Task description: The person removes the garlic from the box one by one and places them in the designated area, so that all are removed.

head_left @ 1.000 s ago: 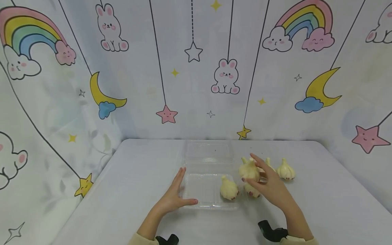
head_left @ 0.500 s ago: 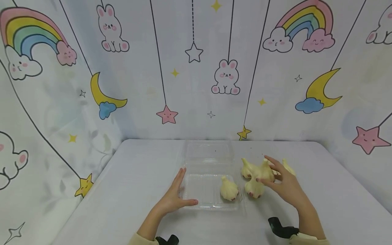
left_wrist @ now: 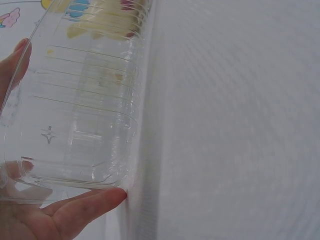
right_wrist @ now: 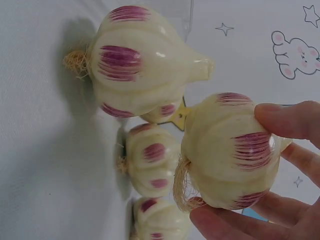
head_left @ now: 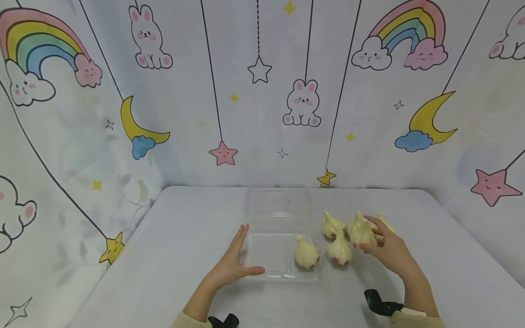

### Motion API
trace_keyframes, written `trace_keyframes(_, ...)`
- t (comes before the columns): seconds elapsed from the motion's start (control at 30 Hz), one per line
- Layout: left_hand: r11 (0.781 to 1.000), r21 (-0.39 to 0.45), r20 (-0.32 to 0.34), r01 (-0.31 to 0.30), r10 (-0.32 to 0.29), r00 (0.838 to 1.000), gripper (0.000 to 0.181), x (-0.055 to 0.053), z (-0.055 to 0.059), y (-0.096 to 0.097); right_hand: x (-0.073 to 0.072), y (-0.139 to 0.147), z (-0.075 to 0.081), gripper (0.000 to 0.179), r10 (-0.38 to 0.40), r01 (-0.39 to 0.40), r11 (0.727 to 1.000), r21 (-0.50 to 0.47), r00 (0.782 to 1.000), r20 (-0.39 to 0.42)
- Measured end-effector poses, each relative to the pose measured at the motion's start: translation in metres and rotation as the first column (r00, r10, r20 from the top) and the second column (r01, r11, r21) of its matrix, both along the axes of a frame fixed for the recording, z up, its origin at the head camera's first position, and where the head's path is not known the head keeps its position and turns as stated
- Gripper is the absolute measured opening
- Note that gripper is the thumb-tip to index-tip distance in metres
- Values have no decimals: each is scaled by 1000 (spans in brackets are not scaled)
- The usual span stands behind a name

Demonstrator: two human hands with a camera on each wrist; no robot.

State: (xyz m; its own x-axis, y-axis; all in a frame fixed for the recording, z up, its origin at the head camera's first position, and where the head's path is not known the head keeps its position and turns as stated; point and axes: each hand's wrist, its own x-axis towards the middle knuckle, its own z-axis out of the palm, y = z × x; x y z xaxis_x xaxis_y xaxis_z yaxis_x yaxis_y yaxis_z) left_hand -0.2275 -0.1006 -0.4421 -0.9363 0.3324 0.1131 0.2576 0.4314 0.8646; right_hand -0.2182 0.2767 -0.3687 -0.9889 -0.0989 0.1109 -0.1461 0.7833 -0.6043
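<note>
A clear plastic hinged container lies with its lid folded back. One garlic bulb sits at its right end. My left hand rests at the left end, fingers and thumb spread along the side; in the left wrist view the thumb lies at the container's corner. To the container's right, my right hand pinches a garlic bulb with purple streaks, its dry roots hanging toward the fingertips. Two more bulbs stand between container and hand.
Behind the right hand are further garlic bulbs, partly hidden. A white cloth covers the table. Along its back edge hangs a white curtain printed with rabbits, stars and moons. A black strap piece sits at the right wrist.
My right hand has moved right with the garlic bulb it pinches, revealing a bulb behind where it was. The left hand and container have stayed put.
</note>
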Motion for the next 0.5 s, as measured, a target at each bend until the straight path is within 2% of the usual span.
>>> trace_keyframes(0.2, 1000, -6, -4, -4, 4, 1000, 113, 0, 1, 0, -4, 6, -4, 76, -14, 12, 999, 49, 999, 30)
trace_keyframes(0.5, 1000, -10, 1, -9, 9, 1000, 113, -1, 0, 0, -10, 11, -14, 74, -22, 17, 999, 44, 993, 118)
